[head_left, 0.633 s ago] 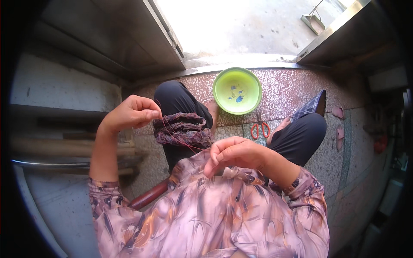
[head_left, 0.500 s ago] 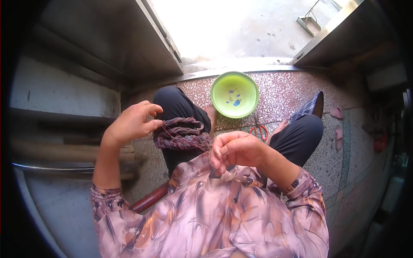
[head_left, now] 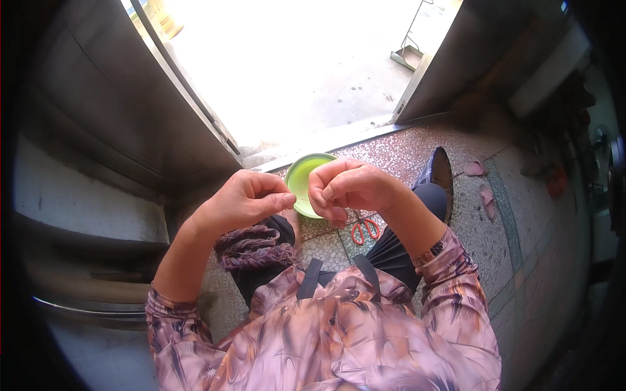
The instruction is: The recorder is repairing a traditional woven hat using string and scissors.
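Note:
Both of my hands are raised in front of my lap, close together over the near edge of a green basin (head_left: 301,171). My left hand (head_left: 244,201) pinches thumb against forefinger; whatever is in that pinch is too fine to name. Facing it, my right hand (head_left: 355,187) has its fingers curled in and pressed together, and what they hold, if anything, is hidden. A bundle of purple-grey yarn (head_left: 253,249) lies across my left thigh, below the left hand and apart from it. Red-handled scissors (head_left: 365,231) rest on the floor between my legs.
Past the basin is a doorway sill (head_left: 319,147) with bright ground outside. A dustpan (head_left: 407,57) stands out there at the right. Pink slippers (head_left: 487,199) lie on the floor to my right. Dark panels flank the doorway.
My left hand has left the yarn on my thigh and moved right, up beside my right hand. The view has shifted, and my hands now partly cover the basin.

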`<move>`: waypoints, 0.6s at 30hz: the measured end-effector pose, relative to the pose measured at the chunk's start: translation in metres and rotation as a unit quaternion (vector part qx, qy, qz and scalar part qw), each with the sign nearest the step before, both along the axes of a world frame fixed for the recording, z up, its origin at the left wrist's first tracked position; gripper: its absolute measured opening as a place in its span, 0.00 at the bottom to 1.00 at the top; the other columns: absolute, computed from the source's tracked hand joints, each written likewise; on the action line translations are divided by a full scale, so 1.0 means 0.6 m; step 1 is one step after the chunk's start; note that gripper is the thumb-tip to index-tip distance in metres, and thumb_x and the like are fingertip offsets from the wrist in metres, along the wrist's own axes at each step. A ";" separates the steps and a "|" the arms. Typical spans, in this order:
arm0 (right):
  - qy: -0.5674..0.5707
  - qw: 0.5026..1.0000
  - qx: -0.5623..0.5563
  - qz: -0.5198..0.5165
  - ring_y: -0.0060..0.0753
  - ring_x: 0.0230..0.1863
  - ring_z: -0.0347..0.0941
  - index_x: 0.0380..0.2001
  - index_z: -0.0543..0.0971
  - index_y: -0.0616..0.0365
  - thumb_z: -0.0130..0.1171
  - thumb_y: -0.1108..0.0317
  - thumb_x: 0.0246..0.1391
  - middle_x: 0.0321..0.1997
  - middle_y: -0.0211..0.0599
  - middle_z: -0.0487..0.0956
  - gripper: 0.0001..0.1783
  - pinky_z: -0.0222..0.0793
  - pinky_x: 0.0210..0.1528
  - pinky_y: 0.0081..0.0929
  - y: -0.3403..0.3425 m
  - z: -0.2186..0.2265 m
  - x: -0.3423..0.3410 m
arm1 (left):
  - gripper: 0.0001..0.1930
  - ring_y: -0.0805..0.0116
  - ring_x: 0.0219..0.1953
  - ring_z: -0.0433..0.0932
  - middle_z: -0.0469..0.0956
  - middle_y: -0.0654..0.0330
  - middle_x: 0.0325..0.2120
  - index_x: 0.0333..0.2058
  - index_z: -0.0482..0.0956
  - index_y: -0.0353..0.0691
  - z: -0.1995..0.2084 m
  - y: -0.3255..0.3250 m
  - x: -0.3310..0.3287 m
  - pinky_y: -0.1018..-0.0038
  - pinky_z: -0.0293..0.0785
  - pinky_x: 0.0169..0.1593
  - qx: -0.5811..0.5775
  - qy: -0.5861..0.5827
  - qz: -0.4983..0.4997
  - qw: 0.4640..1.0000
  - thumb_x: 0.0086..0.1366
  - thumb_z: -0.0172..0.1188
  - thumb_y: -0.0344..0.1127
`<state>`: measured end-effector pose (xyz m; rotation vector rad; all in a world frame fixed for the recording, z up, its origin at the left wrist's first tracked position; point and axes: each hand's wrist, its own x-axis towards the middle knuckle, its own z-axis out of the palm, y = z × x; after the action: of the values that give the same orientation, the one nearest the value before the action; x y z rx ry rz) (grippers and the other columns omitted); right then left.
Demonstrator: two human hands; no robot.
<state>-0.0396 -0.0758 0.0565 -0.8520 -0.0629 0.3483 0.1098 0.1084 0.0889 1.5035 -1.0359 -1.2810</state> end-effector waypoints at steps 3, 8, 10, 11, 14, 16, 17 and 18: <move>-0.021 1.000 -0.009 -0.007 0.24 0.16 0.68 0.25 0.73 0.64 0.49 0.74 0.48 0.21 0.42 0.74 0.05 0.70 0.20 0.23 -0.019 0.004 0.007 | 0.10 0.87 0.20 0.65 0.72 0.70 0.19 0.34 0.79 0.32 0.020 -0.007 0.015 0.87 0.59 0.22 -0.034 -0.012 0.041 0.999 0.61 0.60 0.35; -0.031 0.999 0.021 -0.018 0.25 0.16 0.68 0.26 0.72 0.65 0.47 0.74 0.49 0.22 0.43 0.74 0.06 0.71 0.20 0.25 -0.026 -0.007 0.017 | 0.10 0.85 0.13 0.56 0.64 0.72 0.12 0.28 0.78 0.33 0.023 0.002 0.044 0.85 0.48 0.17 -0.045 0.030 0.129 0.990 0.61 0.59 0.36; -0.011 0.999 0.012 -0.031 0.25 0.16 0.68 0.26 0.72 0.65 0.47 0.74 0.49 0.22 0.43 0.74 0.06 0.72 0.21 0.26 -0.021 -0.011 0.019 | 0.10 0.85 0.12 0.54 0.62 0.72 0.10 0.26 0.77 0.33 0.019 0.011 0.059 0.84 0.46 0.16 -0.050 0.046 0.151 0.986 0.61 0.58 0.35; -0.014 0.999 0.010 -0.029 0.25 0.16 0.68 0.26 0.72 0.65 0.47 0.74 0.49 0.22 0.43 0.74 0.06 0.72 0.21 0.26 -0.019 -0.013 0.021 | 0.10 0.85 0.12 0.54 0.62 0.72 0.10 0.26 0.77 0.33 0.017 0.014 0.065 0.84 0.46 0.16 -0.052 0.042 0.153 0.986 0.61 0.58 0.35; -0.027 0.998 0.046 -0.014 0.29 0.18 0.71 0.29 0.72 0.69 0.46 0.74 0.51 0.24 0.45 0.72 0.08 0.76 0.25 0.26 -0.017 -0.023 0.027 | 0.10 0.84 0.12 0.53 0.62 0.72 0.10 0.26 0.77 0.33 0.014 0.022 0.076 0.84 0.46 0.15 -0.048 0.052 0.172 0.983 0.62 0.58 0.35; -0.022 0.999 0.039 -0.025 0.29 0.19 0.72 0.30 0.72 0.69 0.46 0.74 0.52 0.24 0.44 0.73 0.08 0.76 0.25 0.26 -0.011 -0.020 0.028 | 0.10 0.84 0.11 0.53 0.61 0.72 0.10 0.26 0.77 0.34 0.012 0.026 0.080 0.84 0.46 0.15 -0.045 0.040 0.185 0.981 0.62 0.57 0.35; -0.014 0.999 0.031 -0.038 0.29 0.19 0.73 0.30 0.72 0.69 0.46 0.74 0.53 0.25 0.44 0.73 0.08 0.76 0.25 0.26 -0.010 -0.017 0.027 | 0.10 0.84 0.11 0.53 0.61 0.72 0.10 0.26 0.77 0.34 0.011 0.027 0.083 0.84 0.46 0.15 -0.045 0.039 0.185 0.981 0.62 0.57 0.35; -0.015 0.999 0.031 -0.038 0.29 0.19 0.73 0.30 0.72 0.69 0.46 0.74 0.53 0.25 0.44 0.73 0.08 0.76 0.25 0.26 -0.010 -0.017 0.027 | 0.10 0.84 0.12 0.53 0.62 0.72 0.10 0.26 0.77 0.34 0.009 0.029 0.088 0.84 0.46 0.16 -0.044 0.034 0.186 0.981 0.61 0.58 0.35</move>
<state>-0.0231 -0.0816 0.0466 -0.7958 -0.0684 0.2618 0.1626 0.1255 0.0943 1.4902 -0.7142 -1.0007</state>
